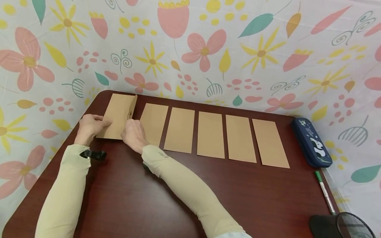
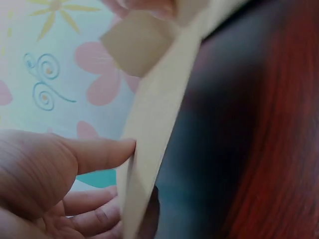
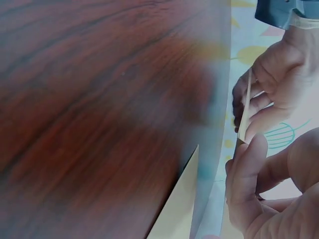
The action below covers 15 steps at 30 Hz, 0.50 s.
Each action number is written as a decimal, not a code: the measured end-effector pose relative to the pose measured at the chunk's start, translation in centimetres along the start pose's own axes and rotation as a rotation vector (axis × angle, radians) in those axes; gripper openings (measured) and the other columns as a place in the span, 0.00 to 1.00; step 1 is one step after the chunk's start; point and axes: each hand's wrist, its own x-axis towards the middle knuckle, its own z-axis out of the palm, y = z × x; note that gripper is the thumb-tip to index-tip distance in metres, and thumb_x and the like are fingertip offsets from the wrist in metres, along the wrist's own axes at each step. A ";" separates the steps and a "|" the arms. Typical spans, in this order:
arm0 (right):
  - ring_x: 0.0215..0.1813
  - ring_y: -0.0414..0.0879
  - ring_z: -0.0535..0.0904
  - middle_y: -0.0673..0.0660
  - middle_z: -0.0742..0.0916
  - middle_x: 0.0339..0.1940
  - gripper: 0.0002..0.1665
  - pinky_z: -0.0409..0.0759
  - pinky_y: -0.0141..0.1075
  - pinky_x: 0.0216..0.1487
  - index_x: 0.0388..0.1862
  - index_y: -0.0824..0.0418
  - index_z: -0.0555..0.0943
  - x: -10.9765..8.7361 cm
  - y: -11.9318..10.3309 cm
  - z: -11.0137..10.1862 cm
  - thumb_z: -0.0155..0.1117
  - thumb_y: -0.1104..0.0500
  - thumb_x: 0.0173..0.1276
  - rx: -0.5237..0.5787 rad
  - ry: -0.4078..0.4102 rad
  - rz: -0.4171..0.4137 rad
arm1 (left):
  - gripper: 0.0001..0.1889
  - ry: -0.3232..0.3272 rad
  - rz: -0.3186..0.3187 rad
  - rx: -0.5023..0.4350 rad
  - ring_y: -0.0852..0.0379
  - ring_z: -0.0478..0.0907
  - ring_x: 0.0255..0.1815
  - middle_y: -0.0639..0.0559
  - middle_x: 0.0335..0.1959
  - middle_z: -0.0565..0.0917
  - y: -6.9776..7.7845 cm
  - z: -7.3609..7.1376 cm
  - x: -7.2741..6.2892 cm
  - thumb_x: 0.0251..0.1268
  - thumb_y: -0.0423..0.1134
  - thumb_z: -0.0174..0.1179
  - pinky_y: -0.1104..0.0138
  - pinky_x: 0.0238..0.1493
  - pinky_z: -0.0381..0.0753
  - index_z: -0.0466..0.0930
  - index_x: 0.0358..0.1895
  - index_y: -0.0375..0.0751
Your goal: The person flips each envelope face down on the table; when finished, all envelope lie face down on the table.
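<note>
A folded brown paper card (image 1: pixel 116 109) is at the table's left end, with a narrow flap (image 1: pixel 132 106) raised along its right side. Dark marks show on the flap, too small to make out. My left hand (image 1: pixel 89 128) holds the card's left edge; in the left wrist view its thumb (image 2: pixel 102 154) lies on one face and its fingers are behind. At the lower end of the flap, my right hand (image 1: pixel 134 135) pinches the paper between thumb and fingers. The right wrist view shows the card (image 3: pixel 246 107) edge-on between both hands.
Several flat brown paper cards (image 1: pixel 210 135) lie in a row to the right on the dark wooden table (image 1: pixel 143 205). A navy panda pencil case (image 1: pixel 312 142), a green-capped marker (image 1: pixel 325 191) and a black object (image 1: pixel 322 226) line the right edge. Patterned cloth (image 1: pixel 205 79) hangs behind.
</note>
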 end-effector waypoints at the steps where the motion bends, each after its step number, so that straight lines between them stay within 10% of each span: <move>1: 0.19 0.39 0.63 0.44 0.64 0.13 0.28 0.65 0.31 0.18 0.11 0.49 0.61 -0.4 -0.2 -0.5 0.61 0.65 0.66 0.003 0.006 0.004 | 0.33 -0.006 -0.013 -0.042 0.42 0.81 0.56 0.29 0.69 0.78 0.0 -0.1 0.0 0.77 0.52 0.65 0.62 0.46 0.83 0.77 0.72 0.28; 7: 0.18 0.40 0.64 0.47 0.69 0.14 0.24 0.64 0.32 0.18 0.14 0.53 0.67 -3.0 -1.3 -4.0 0.56 0.67 0.71 0.075 -0.032 0.002 | 0.29 -0.029 -0.009 -0.296 0.69 0.85 0.27 0.71 0.28 0.83 -0.2 -0.4 0.0 0.76 0.43 0.69 0.73 0.35 0.86 0.73 0.72 0.33; 15: 0.26 0.42 0.77 0.48 0.79 0.26 0.19 0.75 0.33 0.29 0.41 0.55 0.80 -0.8 0.7 -0.6 0.47 0.48 0.89 0.092 0.042 -0.009 | 0.18 -0.017 0.033 -0.414 0.72 0.85 0.26 0.74 0.24 0.82 0.1 -0.6 -0.7 0.77 0.39 0.67 0.74 0.33 0.87 0.75 0.62 0.39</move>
